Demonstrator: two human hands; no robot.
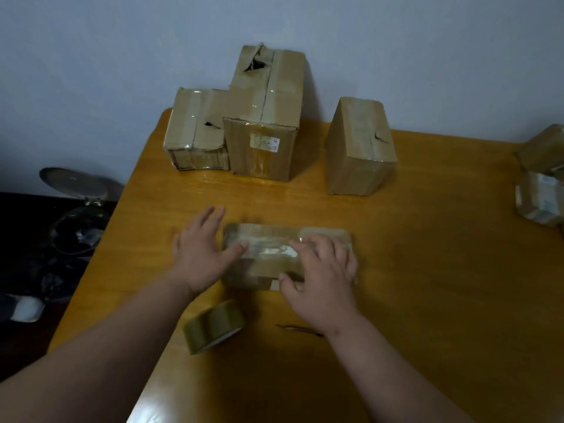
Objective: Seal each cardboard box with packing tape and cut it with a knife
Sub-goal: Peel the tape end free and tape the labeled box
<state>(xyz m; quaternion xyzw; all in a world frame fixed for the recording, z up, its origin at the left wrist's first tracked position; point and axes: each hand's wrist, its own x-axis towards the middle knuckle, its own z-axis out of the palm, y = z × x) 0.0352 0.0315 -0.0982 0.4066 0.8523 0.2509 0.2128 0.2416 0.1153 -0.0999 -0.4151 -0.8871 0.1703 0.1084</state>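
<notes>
A small flat cardboard box lies in the middle of the wooden table, with glossy tape across its top. My left hand is spread flat at the box's left end, thumb touching the tape. My right hand rests on the box's right half, fingers pressing the top and thumb against the near side. A roll of brown packing tape lies on the table just in front of the box. A thin dark knife lies to the right of the roll, partly hidden by my right wrist.
Three taped cardboard boxes stand at the back: a low one, a tall torn one and an upright one. Further boxes sit at the right edge. Left of the table, a bin stands on the dark floor.
</notes>
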